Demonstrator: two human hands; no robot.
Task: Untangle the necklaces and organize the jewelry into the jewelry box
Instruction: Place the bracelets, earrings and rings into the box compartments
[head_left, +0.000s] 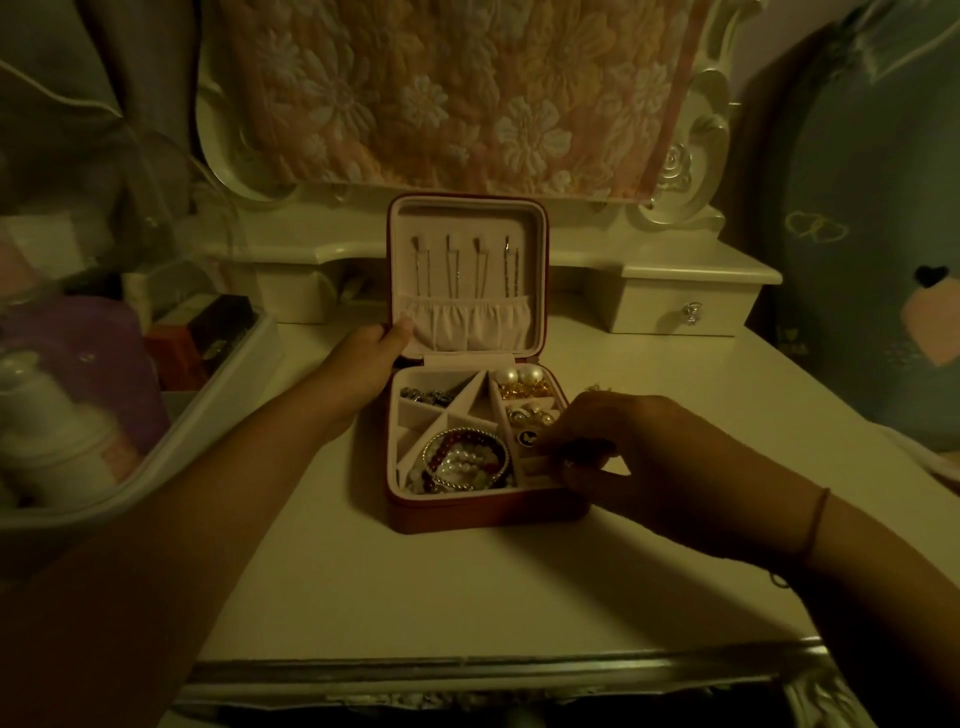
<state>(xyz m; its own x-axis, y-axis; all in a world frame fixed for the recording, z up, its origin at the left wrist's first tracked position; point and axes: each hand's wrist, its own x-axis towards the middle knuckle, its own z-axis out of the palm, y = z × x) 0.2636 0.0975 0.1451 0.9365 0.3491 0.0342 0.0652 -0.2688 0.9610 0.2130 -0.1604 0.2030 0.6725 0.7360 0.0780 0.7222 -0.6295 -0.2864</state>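
Open red jewelry box (470, 512), lid upright, bracelets (464, 460) and pearl earrings (519, 375) in compartments

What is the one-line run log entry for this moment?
left hand: holds lid of jewelry box | right hand: over ring slots, grip unclear | bracelets: inside jewelry box

Dim throughout, warm yellow-green cast. Brightest areas: the tabletop (467, 587) and the pale lining of the jewelry box (467, 221). Right hand (649, 462) reads as a dark mass, fingers lost in shadow (detail unreadable there). Tray (228, 379) at left soft and blurred. Straight lines bow toward the corners; far edges fall darker.
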